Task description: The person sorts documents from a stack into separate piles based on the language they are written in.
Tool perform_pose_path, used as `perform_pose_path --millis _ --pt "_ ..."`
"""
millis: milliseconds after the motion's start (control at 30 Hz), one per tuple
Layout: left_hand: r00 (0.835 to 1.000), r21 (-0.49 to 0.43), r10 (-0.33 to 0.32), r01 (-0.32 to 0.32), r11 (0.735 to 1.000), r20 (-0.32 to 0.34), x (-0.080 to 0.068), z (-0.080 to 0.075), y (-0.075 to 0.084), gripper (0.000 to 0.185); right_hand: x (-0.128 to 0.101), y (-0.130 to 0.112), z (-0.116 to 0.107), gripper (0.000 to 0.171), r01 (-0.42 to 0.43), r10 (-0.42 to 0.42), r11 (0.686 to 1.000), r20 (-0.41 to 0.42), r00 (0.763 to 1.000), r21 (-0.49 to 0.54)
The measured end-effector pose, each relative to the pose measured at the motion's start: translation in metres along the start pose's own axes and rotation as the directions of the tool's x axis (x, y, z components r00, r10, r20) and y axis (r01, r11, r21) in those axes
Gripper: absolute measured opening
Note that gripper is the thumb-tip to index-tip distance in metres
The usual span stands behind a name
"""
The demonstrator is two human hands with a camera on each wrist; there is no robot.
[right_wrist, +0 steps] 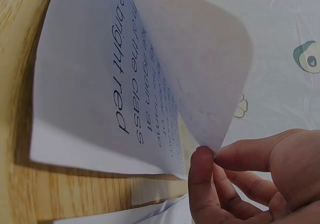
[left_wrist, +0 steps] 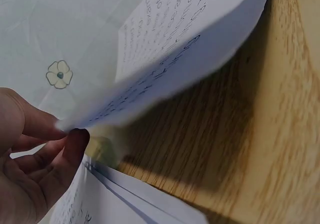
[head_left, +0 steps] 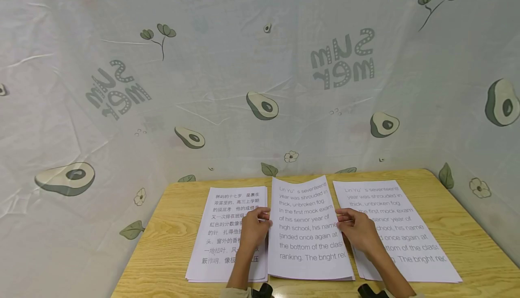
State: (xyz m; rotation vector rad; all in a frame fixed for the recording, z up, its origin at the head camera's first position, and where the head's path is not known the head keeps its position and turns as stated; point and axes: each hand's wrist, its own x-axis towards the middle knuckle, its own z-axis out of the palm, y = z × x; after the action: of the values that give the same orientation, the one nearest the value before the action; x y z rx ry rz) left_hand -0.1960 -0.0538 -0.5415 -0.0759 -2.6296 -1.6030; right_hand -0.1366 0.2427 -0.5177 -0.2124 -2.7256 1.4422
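Three sets of printed sheets lie side by side on a wooden table (head_left: 467,225). My left hand (head_left: 263,220) pinches the left edge of the middle sheets (head_left: 306,225), printed in English, and my right hand (head_left: 343,221) pinches their right edge. Both side edges are raised off the table and the paper bows. In the left wrist view, thumb and fingers of the left hand (left_wrist: 65,134) close on the lifted edge of the middle sheets (left_wrist: 190,49). The right wrist view shows the right hand (right_wrist: 210,159) pinching the curled edge of the same sheets (right_wrist: 100,84).
A stack with Chinese text (head_left: 227,225) lies to the left, partly under my left hand. Another English-text stack (head_left: 406,235) lies to the right. A cloth backdrop with avocado prints (head_left: 260,86) rises right behind the table and along both sides.
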Motion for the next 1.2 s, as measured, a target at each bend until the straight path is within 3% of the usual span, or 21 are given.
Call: perform_pose_path --millis 467,733,1200 --pt "1.000 0.004 0.004 -0.004 1.000 -0.005 -0.002 0.000 0.005 0.024 -0.002 0.001 -0.005 0.042 -0.013 0.013 1.000 -0.016 1.000 -0.005" --pt "1.000 -0.052 -0.018 0.017 0.999 -0.005 -0.003 0.000 0.008 0.025 -0.002 0.000 -0.008 0.042 0.002 -0.001 0.999 -0.022 1.000 0.050" --pt "0.999 -0.155 -0.023 0.028 0.987 0.032 -0.007 0.031 0.023 0.027 0.001 0.019 -0.040 0.045 -0.020 0.021 0.998 -0.013 1.000 0.064"
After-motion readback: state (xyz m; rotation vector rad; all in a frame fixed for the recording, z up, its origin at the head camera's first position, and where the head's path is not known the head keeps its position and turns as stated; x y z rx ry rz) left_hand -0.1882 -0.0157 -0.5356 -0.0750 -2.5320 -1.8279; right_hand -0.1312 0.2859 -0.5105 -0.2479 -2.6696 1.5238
